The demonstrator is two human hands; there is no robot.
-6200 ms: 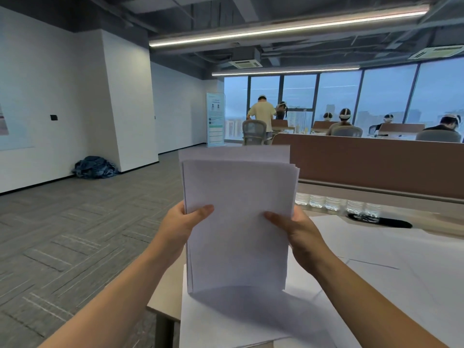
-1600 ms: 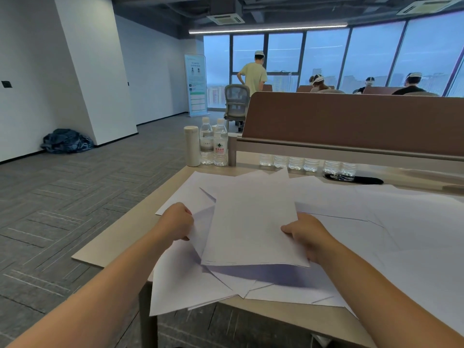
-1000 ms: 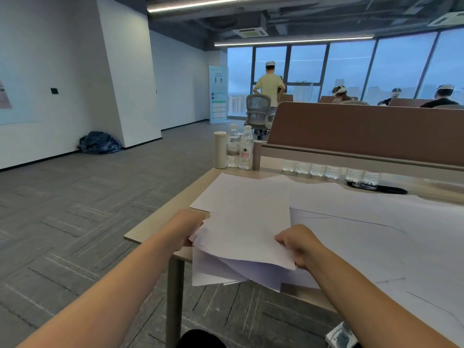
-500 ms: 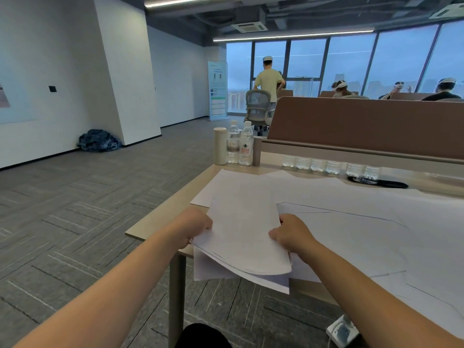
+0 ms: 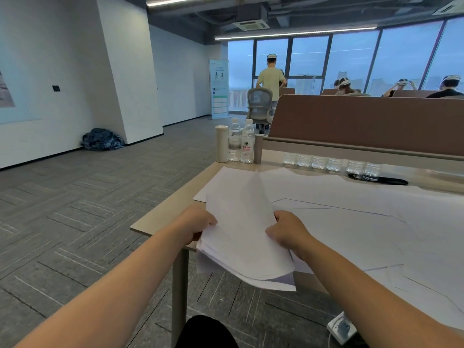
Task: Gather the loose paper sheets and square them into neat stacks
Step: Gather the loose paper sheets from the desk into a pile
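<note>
A bundle of white paper sheets is held between both hands, tilted, its near end hanging past the front left corner of the desk. My left hand grips its left edge, my right hand its right edge. The bundle's lower edges are fanned and uneven. More loose white sheets lie spread flat over the desk to the right and behind the bundle.
At the desk's far left stand a white cylinder and two water bottles. A row of small bottles and a black pen lie along the brown partition. People sit and stand beyond. A power strip lies on the floor.
The fanned sheets have been drawn together into a tighter bundle and pulled toward me, over the desk's corner. Both hands have moved closer together.
</note>
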